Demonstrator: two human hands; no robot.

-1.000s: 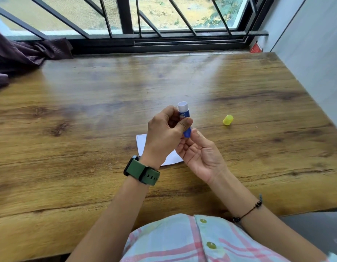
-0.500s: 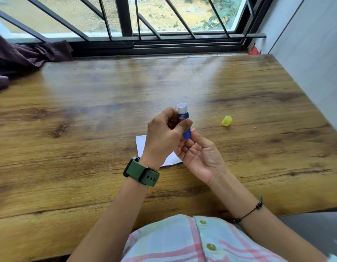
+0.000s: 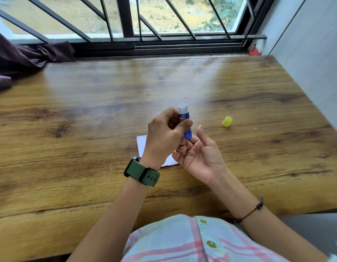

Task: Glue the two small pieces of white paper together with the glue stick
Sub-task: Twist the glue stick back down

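My left hand (image 3: 163, 137) grips a blue glue stick (image 3: 183, 114) upright above the wooden table (image 3: 88, 114), thumb across its label. Its white top is uncapped. Palm up, my right hand (image 3: 199, 157) sits just below and to the right of the stick, its fingertips at the stick's base and the thumb lifted clear of it. White paper (image 3: 142, 146) lies flat on the table under both hands and is mostly hidden; I cannot tell whether it is one piece or two. The yellow cap (image 3: 227, 121) lies on the table to the right.
A dark purple cloth (image 3: 22, 59) is bunched at the table's far left by the barred window (image 3: 126, 25). A grey-white wall (image 3: 315, 63) runs along the right edge. A small red object (image 3: 254, 51) sits in the far right corner.
My right thumb has lifted off the base of the glue stick and now points up, apart from it. My left hand keeps the stick in about the same place.
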